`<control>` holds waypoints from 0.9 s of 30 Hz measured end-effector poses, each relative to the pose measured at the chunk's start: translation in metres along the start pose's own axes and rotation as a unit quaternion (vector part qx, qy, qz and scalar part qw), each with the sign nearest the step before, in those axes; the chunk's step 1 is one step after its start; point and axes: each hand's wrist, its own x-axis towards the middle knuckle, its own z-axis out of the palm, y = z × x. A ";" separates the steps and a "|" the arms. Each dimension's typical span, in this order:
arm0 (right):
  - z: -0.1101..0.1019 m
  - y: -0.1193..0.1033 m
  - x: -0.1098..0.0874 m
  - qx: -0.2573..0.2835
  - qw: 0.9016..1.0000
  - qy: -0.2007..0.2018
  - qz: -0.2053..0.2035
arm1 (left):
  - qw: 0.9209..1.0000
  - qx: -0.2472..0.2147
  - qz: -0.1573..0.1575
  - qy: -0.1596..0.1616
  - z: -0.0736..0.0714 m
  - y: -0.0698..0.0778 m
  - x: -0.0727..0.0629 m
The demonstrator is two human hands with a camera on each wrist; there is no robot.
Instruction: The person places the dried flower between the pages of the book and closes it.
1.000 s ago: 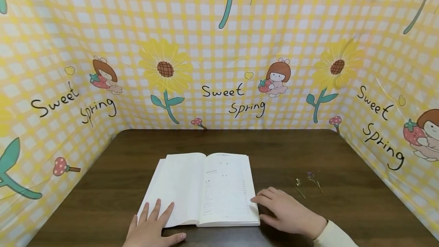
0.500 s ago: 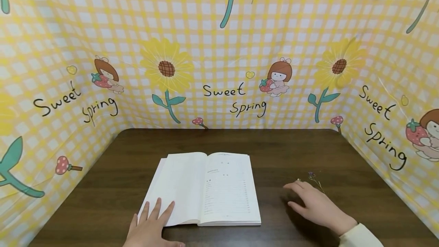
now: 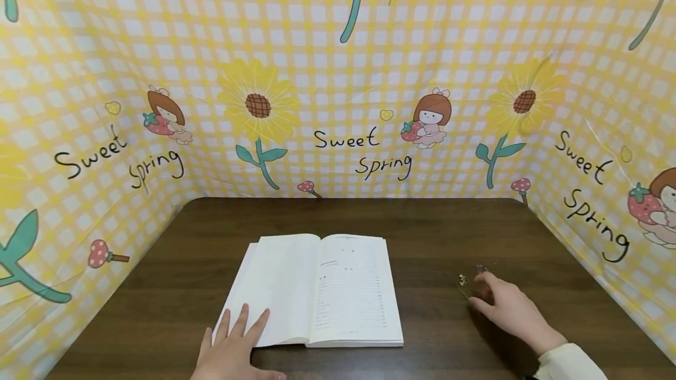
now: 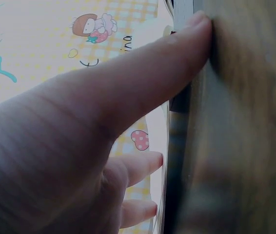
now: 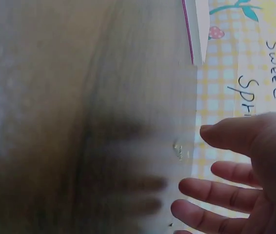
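An open book (image 3: 354,298) lies on the dark wooden table, its left page blank and its right page printed with lines of text. My left hand (image 3: 232,348) rests with spread fingers on the lower left page; in the left wrist view its thumb (image 4: 143,73) reaches past the book's edge to the wood. To the right of the book, my right hand (image 3: 512,312) hovers over the table, thumb and fingers apart and holding nothing. Just beyond its fingertips lie two small dried flower sprigs, a pale one (image 3: 463,282) and a purple one (image 3: 480,268), whose stem the hand covers.
A yellow checked cloth (image 3: 338,75) printed with sunflowers and "Sweet Spring" hangs around the back and both sides of the table (image 3: 433,221). The book's near edge lies close to the person.
My right hand has left the book's right edge and moved right to the dried flower sprigs. The left hand keeps its place on the page.
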 end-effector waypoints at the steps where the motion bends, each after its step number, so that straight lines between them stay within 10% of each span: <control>1: 0.000 0.002 0.001 0.005 1.000 0.002 0.004 | 1.000 -0.002 -0.001 -0.001 0.000 0.000 0.000; 27: -0.002 0.016 0.027 0.035 0.997 -0.029 0.054 | 1.000 -0.003 0.000 -0.005 -0.003 0.002 -0.001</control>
